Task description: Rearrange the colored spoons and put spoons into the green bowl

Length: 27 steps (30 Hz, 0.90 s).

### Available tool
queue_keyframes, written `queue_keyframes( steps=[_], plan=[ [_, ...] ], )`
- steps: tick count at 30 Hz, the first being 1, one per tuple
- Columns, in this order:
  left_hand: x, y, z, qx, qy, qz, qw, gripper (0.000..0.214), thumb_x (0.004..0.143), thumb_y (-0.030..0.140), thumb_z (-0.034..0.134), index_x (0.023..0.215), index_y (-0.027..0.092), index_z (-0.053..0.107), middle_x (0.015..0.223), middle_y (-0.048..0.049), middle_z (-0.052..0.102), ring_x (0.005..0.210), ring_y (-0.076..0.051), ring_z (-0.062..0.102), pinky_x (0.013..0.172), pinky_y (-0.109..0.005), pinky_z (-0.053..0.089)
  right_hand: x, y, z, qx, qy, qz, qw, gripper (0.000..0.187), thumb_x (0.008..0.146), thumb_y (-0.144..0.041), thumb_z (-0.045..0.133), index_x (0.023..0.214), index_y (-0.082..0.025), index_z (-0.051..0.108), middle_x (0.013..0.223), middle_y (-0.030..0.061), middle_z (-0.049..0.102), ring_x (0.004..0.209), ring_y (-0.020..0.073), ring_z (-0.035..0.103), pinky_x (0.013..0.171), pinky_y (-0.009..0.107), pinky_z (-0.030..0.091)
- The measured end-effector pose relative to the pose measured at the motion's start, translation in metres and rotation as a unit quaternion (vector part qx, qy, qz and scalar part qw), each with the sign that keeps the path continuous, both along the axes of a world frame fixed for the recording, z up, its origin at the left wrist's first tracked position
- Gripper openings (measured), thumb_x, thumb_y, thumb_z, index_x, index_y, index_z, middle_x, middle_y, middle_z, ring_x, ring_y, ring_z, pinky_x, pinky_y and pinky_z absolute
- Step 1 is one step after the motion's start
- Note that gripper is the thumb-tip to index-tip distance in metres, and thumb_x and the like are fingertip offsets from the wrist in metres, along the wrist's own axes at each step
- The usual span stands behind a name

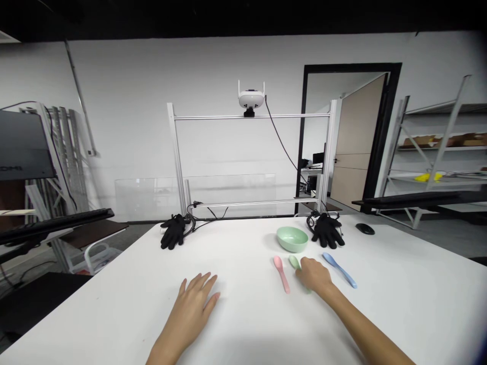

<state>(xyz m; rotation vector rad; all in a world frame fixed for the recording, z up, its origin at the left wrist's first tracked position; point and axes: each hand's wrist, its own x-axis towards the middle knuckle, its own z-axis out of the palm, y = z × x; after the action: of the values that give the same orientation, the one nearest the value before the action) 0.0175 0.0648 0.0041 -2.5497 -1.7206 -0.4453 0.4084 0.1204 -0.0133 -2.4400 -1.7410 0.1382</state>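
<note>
My right hand (315,276) is closed on the green spoon (294,262), whose bowl end and handle tip show on either side of my fingers. To its left lies a pink spoon (281,274), and to its right a blue spoon (340,269), both on the white table (243,314). Just beyond the spoons stands a green bowl (292,239), upright. My left hand (195,305) rests palm down over the table's left part, fingers spread, holding nothing.
Black gloves with cables, one at the back left (174,231) and one at the back right (327,230), lie on the table. A black mouse (365,229) sits near the right edge. A metal frame (251,204) rises behind, carrying a white camera device (251,99).
</note>
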Motion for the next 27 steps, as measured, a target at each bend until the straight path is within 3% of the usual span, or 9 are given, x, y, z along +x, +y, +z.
queue_keyframes(
  steps=[11,27],
  plan=[
    [0.002,-0.002,0.002,-0.010,0.005,0.001,1.000,0.054,0.105,0.050,0.036,0.150,0.026,0.054,0.156,-0.0077,0.053,0.148,-0.033,0.042,0.121,-0.061,0.029,0.024,0.000,-0.003,-0.015,-0.027,-0.004,1.000,0.031,0.090,-0.021,0.049,0.111,-0.008,0.070,0.116,0.0230,0.070,0.107,0.0328,0.069,0.079,0.037,0.048],
    [0.000,0.001,-0.003,-0.002,0.008,-0.001,1.000,0.054,0.105,0.051,0.037,0.150,0.026,0.053,0.157,-0.0077,0.052,0.148,-0.033,0.042,0.121,-0.061,0.029,0.027,0.000,-0.010,-0.007,-0.036,-0.002,0.999,0.033,0.090,-0.022,0.046,0.109,-0.009,0.070,0.115,0.0218,0.072,0.107,0.0354,0.070,0.078,0.040,0.051]
  ],
)
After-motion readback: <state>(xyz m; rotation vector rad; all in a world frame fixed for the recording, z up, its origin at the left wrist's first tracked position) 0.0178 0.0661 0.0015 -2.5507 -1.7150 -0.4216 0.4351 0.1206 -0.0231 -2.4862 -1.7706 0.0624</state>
